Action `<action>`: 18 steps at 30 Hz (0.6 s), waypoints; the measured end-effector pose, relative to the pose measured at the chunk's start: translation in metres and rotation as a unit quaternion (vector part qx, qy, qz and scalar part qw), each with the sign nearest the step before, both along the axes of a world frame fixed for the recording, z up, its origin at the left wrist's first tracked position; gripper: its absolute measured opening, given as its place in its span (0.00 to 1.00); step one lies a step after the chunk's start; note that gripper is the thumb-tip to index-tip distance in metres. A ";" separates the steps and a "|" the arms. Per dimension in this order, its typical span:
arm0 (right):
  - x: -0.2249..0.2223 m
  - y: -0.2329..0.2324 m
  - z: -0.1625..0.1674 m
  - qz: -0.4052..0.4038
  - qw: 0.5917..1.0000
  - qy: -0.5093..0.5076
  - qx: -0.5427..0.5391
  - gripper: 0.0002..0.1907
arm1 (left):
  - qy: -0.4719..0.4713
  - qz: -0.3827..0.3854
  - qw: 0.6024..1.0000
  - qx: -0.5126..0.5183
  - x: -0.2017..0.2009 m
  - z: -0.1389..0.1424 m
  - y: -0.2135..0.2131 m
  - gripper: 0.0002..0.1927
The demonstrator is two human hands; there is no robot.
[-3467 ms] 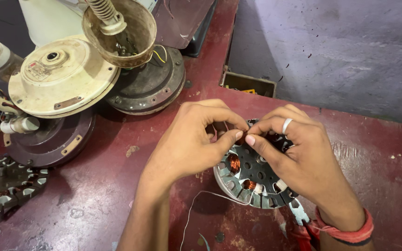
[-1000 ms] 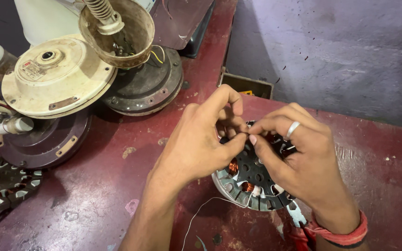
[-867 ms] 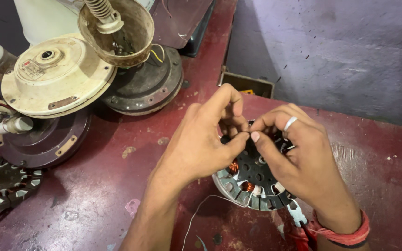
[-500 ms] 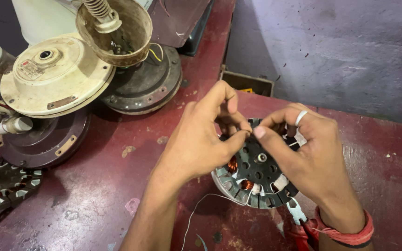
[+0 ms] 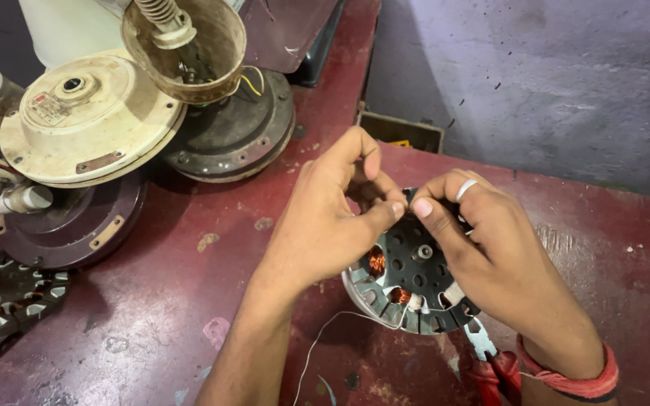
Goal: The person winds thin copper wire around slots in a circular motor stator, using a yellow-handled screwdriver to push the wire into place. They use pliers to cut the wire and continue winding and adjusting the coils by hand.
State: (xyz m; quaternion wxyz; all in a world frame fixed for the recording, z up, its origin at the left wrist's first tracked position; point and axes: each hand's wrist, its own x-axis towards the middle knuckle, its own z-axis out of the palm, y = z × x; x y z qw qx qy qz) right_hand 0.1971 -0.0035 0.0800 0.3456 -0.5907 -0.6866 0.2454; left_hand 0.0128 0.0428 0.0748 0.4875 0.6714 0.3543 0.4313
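Right of the frame's centre, the round black metal stator with copper windings (image 5: 408,282) rests on the red bench (image 5: 152,323). Left hand (image 5: 325,222) and right hand (image 5: 490,252) pinch closed at its upper rim; what they grip, I cannot tell.

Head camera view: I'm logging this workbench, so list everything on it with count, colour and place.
Stator: one, dark steel with copper coils, under both hands.
Cream motor cover: one, upper left.
Dark motor housings: two, beside and below the cream cover.
Second stator: one, grey, left edge.
Pliers: one, red-handled, bottom right.
Thin wire: one, pale, trailing from the stator.
Table: one, worn red.
Left hand: touching the stator.
Right hand: ringed, touching the stator.
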 end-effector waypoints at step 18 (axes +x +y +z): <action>0.011 -0.011 0.000 -0.035 0.995 0.065 0.071 0.06 | 0.066 -0.004 0.991 0.112 -0.004 0.005 -0.002 0.07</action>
